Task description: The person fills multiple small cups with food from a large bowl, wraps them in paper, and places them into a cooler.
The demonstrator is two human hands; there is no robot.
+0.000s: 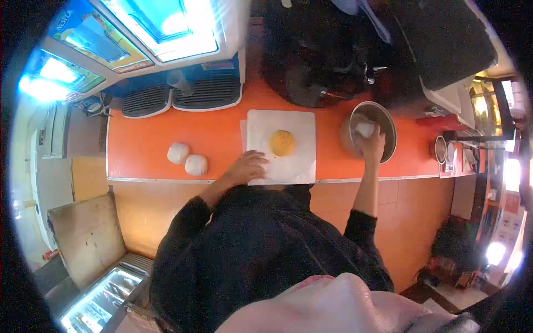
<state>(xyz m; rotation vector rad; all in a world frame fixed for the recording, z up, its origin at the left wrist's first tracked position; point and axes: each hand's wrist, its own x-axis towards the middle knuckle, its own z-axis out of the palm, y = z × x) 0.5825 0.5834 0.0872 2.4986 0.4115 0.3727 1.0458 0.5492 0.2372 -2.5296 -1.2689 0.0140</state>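
Observation:
A stack of white paper sheets point(258, 125) lies at the counter's front edge before me. On it sits a flat, round yellow food piece point(282, 143) with a crumbly-looking surface. The fingers of my left hand point(248, 167) rest on the lower left of the paper, slightly bent, with nothing held. To the right, my right hand point(373, 143) reaches inside a round metal pot point(389, 127). It grips a small white object point(364, 128), perhaps a cup, too blurred to name. What lies at the pot's bottom is mostly hidden by the hand.
Two round white wrapped bundles point(179, 153) sit on the orange counter point(220, 133) at left. Behind them stands a lit drink dispenser point(166, 33) with drip trays point(207, 93) and a clear cup point(180, 81). Dark equipment point(316, 62) fills the back. A smaller metal container point(440, 150) stands far right.

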